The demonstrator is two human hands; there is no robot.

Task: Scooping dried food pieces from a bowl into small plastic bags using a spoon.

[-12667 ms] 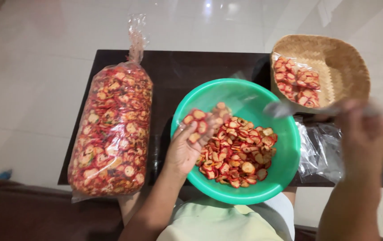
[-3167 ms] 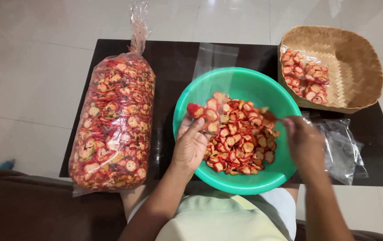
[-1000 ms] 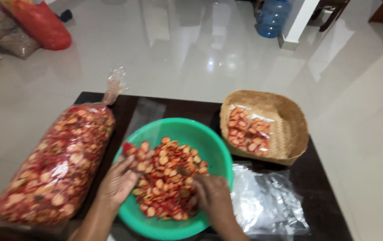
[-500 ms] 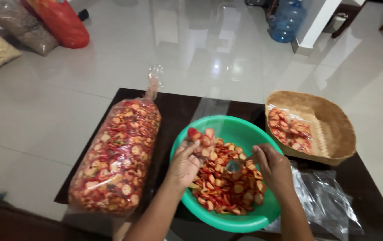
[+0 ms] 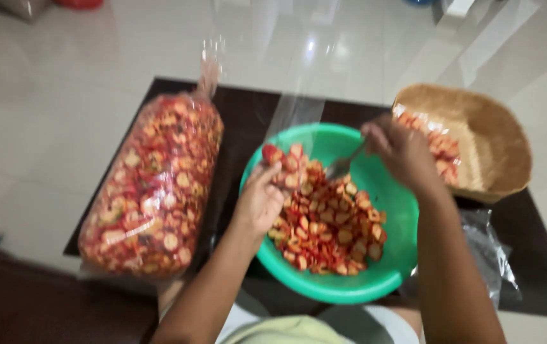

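Note:
A green plastic bowl (image 5: 388, 267) on the dark table holds a heap of round red and yellow chips (image 5: 327, 229). My left hand (image 5: 259, 199) is at the bowl's left rim, gripping the mouth of a small clear plastic bag (image 5: 289, 159) with some chips in it; the bag's thin film stands up behind. My right hand (image 5: 401, 153) is over the bowl's far right rim. It holds a metal spoon (image 5: 342, 167) whose bowl points toward the small bag.
A long clear sack full of the same chips (image 5: 152, 185) lies left of the bowl. A woven basket (image 5: 496, 146) with small filled packs stands at the right. Empty clear bags (image 5: 487, 245) lie by the right edge of the dark table (image 5: 241, 108). Pale tiled floor surrounds it.
My right hand has lifted the spoon from the middle of the chips toward the far rim and the small bag. The head view has tilted down and closer.

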